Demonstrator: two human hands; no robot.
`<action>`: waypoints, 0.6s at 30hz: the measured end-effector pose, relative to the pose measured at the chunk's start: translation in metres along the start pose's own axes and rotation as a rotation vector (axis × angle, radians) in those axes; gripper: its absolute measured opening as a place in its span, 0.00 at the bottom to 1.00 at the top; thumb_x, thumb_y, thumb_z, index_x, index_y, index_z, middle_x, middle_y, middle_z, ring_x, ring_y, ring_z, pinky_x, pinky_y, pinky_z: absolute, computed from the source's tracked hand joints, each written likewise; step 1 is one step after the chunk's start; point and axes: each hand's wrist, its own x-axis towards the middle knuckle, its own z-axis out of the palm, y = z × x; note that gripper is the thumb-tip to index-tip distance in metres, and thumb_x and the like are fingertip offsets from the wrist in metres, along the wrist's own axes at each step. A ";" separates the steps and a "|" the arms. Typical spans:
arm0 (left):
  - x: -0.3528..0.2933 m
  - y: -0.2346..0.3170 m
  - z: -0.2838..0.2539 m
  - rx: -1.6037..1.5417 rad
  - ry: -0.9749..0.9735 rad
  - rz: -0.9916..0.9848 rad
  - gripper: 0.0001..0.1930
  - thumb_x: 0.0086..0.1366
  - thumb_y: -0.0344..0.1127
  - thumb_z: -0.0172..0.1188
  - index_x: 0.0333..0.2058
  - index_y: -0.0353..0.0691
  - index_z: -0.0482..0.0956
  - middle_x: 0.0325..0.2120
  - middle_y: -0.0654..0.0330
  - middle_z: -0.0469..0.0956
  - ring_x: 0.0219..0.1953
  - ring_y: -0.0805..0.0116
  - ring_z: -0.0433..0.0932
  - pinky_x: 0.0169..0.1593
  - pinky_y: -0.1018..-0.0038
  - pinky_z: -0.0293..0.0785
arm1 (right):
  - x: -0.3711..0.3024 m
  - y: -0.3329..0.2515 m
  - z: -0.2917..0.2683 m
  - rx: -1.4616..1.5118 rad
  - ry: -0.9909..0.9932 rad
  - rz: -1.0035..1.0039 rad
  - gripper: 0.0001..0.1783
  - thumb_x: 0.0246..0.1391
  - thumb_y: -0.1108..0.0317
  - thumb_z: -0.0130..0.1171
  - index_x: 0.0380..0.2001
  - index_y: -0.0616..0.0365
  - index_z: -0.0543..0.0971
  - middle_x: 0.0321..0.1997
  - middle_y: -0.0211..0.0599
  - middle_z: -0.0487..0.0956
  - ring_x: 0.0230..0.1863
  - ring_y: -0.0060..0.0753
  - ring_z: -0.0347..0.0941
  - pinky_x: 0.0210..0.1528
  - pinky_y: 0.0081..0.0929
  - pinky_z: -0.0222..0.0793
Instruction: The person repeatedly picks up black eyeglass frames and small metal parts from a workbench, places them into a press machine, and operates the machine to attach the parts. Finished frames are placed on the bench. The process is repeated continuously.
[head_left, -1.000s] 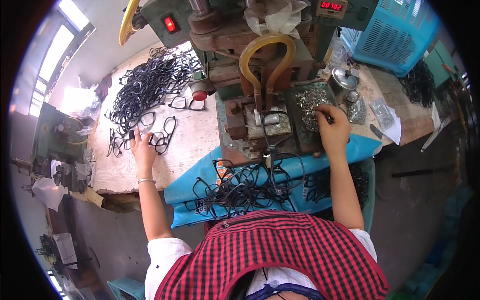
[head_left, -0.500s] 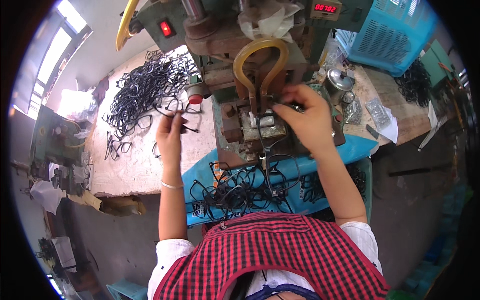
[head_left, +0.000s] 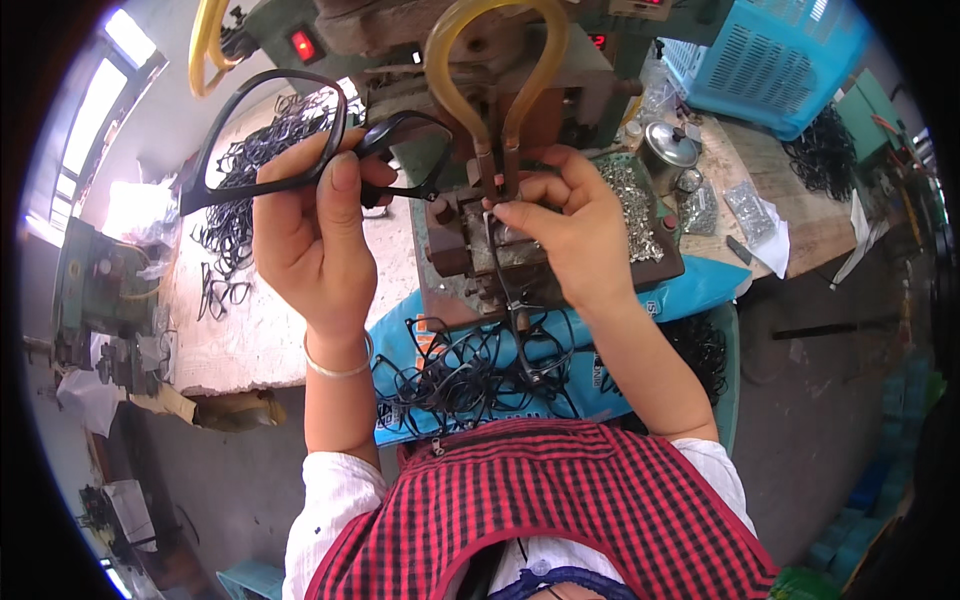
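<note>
Held up close in my left hand is a black eyeglass frame, pinched between thumb and fingers with its rims spread to both sides. My right hand reaches to the fixture of a green press, just under two metal rods joined to a yellow looped hose. Its thumb and forefinger are pressed together at the fixture; what lies between them is too small to make out. A second black eyeglass frame hangs from the fixture's front, below the right fingertips.
Black frames are heaped on the pale table at left. More frames lie on a blue plastic sheet before me. Small metal parts, a lidded metal pot and a blue crate stand at right.
My left hand has come from the table pile up nearer to me, with an eyeglass frame lifted in it. My right hand has moved left, its fingers closing at the fixture.
</note>
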 end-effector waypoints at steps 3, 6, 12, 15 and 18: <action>-0.007 0.003 0.004 0.028 0.064 0.013 0.09 0.75 0.27 0.54 0.50 0.29 0.75 0.31 0.57 0.83 0.31 0.75 0.80 0.38 0.81 0.76 | -0.015 -0.012 0.003 -0.079 -0.010 -0.037 0.30 0.56 0.83 0.61 0.62 0.67 0.68 0.47 0.40 0.83 0.52 0.27 0.77 0.58 0.25 0.69; -0.028 0.036 -0.004 -0.328 -0.244 -0.414 0.12 0.79 0.36 0.46 0.50 0.32 0.70 0.25 0.54 0.81 0.22 0.73 0.77 0.27 0.81 0.71 | -0.022 -0.014 -0.019 -0.242 -0.118 -0.128 0.31 0.57 0.82 0.59 0.64 0.68 0.67 0.55 0.42 0.81 0.61 0.30 0.73 0.65 0.28 0.65; -0.049 0.038 0.027 -0.764 -0.569 -1.477 0.19 0.81 0.43 0.39 0.53 0.32 0.70 0.20 0.54 0.77 0.14 0.72 0.71 0.17 0.81 0.68 | -0.010 0.055 -0.124 -1.397 0.308 -0.380 0.14 0.48 0.69 0.69 0.41 0.55 0.86 0.56 0.59 0.78 0.65 0.61 0.69 0.66 0.50 0.66; -0.058 0.031 0.034 -0.736 -0.499 -1.484 0.20 0.81 0.43 0.40 0.51 0.31 0.72 0.20 0.55 0.77 0.14 0.73 0.71 0.17 0.81 0.69 | -0.010 0.070 -0.140 -1.400 0.324 -0.415 0.11 0.47 0.69 0.70 0.37 0.56 0.86 0.56 0.58 0.78 0.67 0.60 0.68 0.65 0.50 0.66; -0.063 0.027 0.032 -0.743 -0.490 -1.479 0.19 0.80 0.44 0.41 0.51 0.32 0.73 0.21 0.56 0.77 0.15 0.73 0.72 0.17 0.82 0.70 | -0.008 0.076 -0.138 -1.368 0.351 -0.425 0.08 0.47 0.69 0.70 0.32 0.57 0.87 0.56 0.54 0.79 0.66 0.56 0.69 0.65 0.50 0.66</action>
